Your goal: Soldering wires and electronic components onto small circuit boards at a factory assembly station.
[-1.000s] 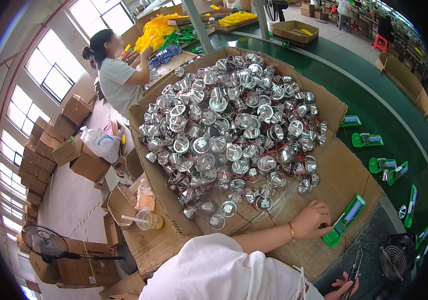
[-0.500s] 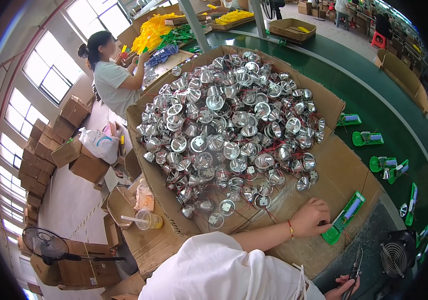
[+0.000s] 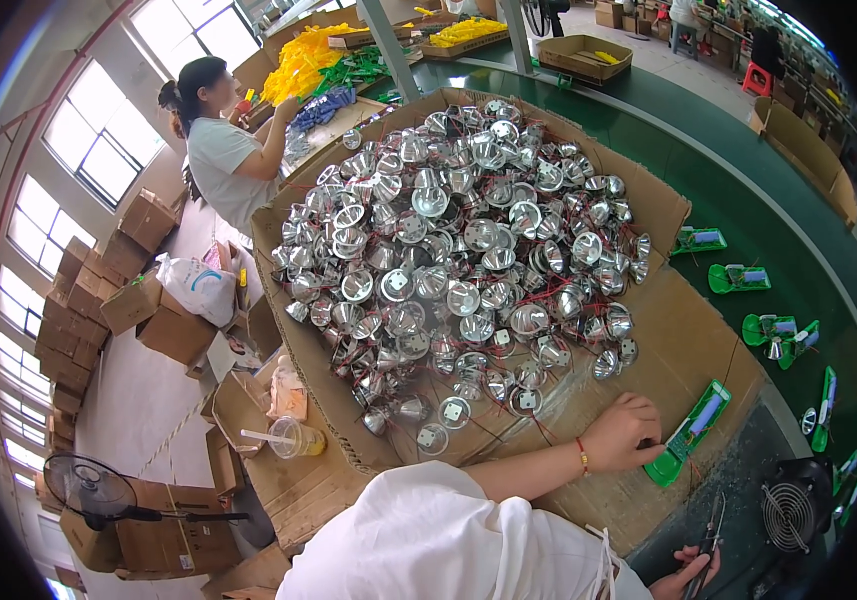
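Note:
My left hand, with a red beaded bracelet at its wrist, rests on the cardboard with its fingers curled. It meets the lower end of a green plastic lamp housing that carries a circuit board and a pale purple cylinder; the fingertips are partly hidden. Low at the right, my right hand is wrapped round a slim dark-handled tool with narrow metal tips pointing up. Beyond my left hand lies a big heap of silver reflector cups with thin red and dark wires, inside an open cardboard box.
More green housings lie along the green conveyor at the right. A small black fan stands near my right hand. To the left are a drink cup and a black fan. A co-worker is beside yellow parts.
My hands and the green housing stay almost where they were. The co-worker's head and arms have shifted slightly.

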`<state>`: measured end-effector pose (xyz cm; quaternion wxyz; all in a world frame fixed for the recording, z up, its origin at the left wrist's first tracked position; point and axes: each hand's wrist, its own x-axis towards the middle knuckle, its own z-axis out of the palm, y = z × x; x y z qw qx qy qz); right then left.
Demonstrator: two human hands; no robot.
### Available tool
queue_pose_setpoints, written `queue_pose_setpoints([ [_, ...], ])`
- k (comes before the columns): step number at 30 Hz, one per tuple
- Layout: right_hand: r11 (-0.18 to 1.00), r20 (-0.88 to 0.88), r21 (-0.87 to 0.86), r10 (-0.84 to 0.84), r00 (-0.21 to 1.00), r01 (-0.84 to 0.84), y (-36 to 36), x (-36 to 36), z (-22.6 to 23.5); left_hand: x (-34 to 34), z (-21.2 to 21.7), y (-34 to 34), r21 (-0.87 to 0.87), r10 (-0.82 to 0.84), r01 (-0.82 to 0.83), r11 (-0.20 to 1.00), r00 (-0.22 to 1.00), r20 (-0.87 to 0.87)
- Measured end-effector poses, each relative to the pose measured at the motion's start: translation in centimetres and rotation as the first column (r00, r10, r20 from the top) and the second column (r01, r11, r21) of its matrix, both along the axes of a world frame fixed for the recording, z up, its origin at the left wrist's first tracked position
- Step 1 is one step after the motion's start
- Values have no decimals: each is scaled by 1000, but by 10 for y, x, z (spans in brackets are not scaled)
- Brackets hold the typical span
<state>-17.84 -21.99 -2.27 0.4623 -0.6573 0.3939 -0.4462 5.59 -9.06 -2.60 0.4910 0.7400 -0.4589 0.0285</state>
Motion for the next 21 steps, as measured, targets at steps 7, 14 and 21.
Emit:
queue_pose_setpoints([
  [7,998,2,-42,55,999,-54,-3,-2,-1,0,4,3,18,5,-5,1000,1000,-2],
  [14,1000,36,-6,8,999,-8,-2,-3,-7,-2,7,-1,7,-17,18,1000,1000,-10],
  [21,999,29,11,35,999,-35,-5,-3,-9,0,5,0,39,-10,10,999,1000,2],
])
